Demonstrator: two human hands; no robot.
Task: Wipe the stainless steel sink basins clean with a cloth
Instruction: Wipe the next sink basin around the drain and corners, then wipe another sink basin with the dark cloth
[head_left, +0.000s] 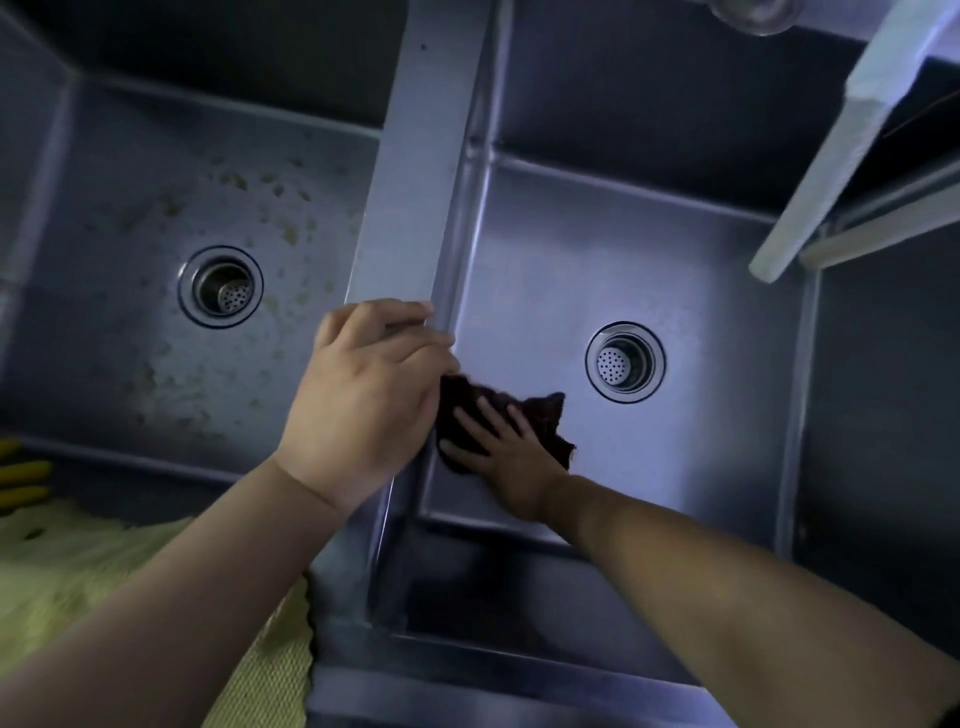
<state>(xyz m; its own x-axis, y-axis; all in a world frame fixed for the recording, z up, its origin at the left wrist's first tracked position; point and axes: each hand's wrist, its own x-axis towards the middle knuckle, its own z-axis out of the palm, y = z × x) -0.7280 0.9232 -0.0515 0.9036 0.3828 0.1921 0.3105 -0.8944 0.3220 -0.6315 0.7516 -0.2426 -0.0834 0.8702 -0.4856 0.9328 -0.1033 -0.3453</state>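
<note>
The dark brown crumpled cloth (501, 415) lies on the floor of the right stainless steel sink basin (675, 467), at its near-left corner beside the drain strainer (625, 361), its long axis running left to right with a ragged corner pointing right. The right hand (506, 457) presses it flat, its grip wide with fingers spread and pointing away from the person. The left hand (363, 395) rests on the steel divider (415, 182), fingers loosely bent over its edge, holding nothing; no writing is readable.
</note>
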